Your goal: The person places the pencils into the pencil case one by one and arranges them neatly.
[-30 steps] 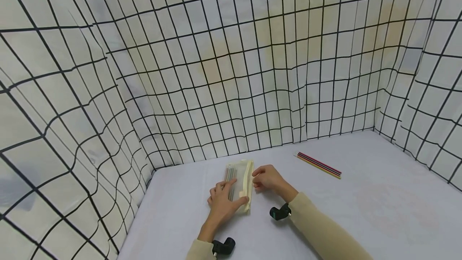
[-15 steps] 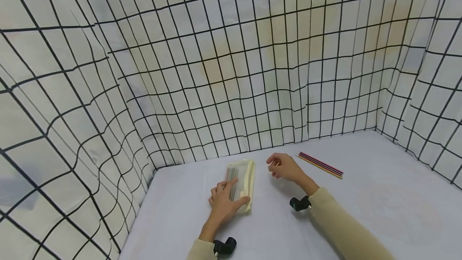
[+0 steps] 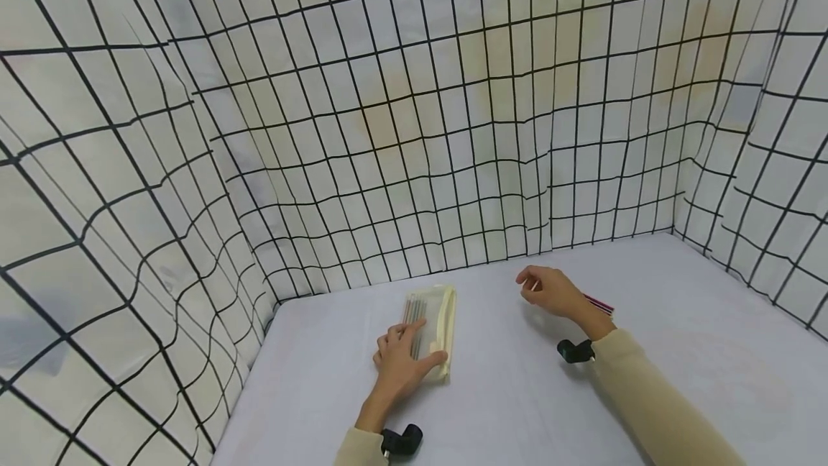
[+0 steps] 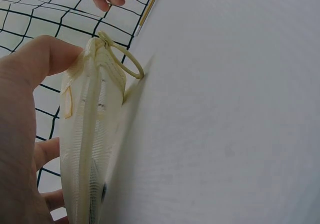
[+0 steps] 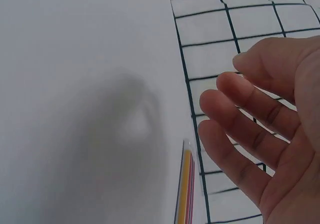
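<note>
A pale yellow, see-through zip pencil case [image 3: 442,326] lies on the white table, with several thin pencils [image 3: 416,305] showing through its side. My left hand [image 3: 399,363] rests spread across it, thumb at the zipped edge and the other fingers over the far side. In the left wrist view, a cord loop [image 4: 132,66] sticks out from the case's corner. To the right, my right hand [image 3: 550,292] hovers over the table, fingers loosely bent and holding nothing. Behind it, partly hidden in the head view, lies a small bundle of coloured pencils [image 5: 185,184].
White cloth panels with a black grid [image 3: 401,128] stand along the back and both sides of the table [image 3: 504,408]. A small black camera [image 3: 402,440] sits at the left wrist, and another camera [image 3: 574,352] at the right.
My right hand has moved away from the pencil case to the right, and now overlaps the coloured pencils in the head view. The left hand and the case have stayed in place.
</note>
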A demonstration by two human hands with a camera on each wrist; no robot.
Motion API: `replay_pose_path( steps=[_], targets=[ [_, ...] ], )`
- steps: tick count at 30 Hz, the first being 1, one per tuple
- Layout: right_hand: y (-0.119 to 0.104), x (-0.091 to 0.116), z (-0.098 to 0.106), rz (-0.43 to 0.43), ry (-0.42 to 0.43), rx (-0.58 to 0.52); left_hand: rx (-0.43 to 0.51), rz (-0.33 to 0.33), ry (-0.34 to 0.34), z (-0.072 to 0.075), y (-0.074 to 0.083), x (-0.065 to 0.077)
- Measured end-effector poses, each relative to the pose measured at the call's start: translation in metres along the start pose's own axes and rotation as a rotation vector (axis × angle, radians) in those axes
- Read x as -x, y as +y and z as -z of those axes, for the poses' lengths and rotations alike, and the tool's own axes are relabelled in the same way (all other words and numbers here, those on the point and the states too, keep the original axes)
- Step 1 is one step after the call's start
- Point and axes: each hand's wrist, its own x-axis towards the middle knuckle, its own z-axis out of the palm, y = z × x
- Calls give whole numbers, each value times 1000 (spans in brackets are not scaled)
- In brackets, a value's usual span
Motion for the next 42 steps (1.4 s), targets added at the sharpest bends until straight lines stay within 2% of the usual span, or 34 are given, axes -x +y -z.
replay_pose_path(
  steps=[4,13,22,26,33,42],
  targets=[
    [9,1,6,8,6,81,7,0,1,1,0,-1],
    [17,7,14,23,0,169,4,10,-3,-1,-2,-1],
    [30,6,22,-65,-8,296,1,7,-3,-2,-4,-2],
    [34,7,25,-58,-13,339,0,6,-4,-1,-3,-2],
    [38,9,29,-48,-27,383,1,-4,-1,0,0,-1],
    [40,13,32,-65,-49,382,-3,-8,1,1,1,0]
  ],
)
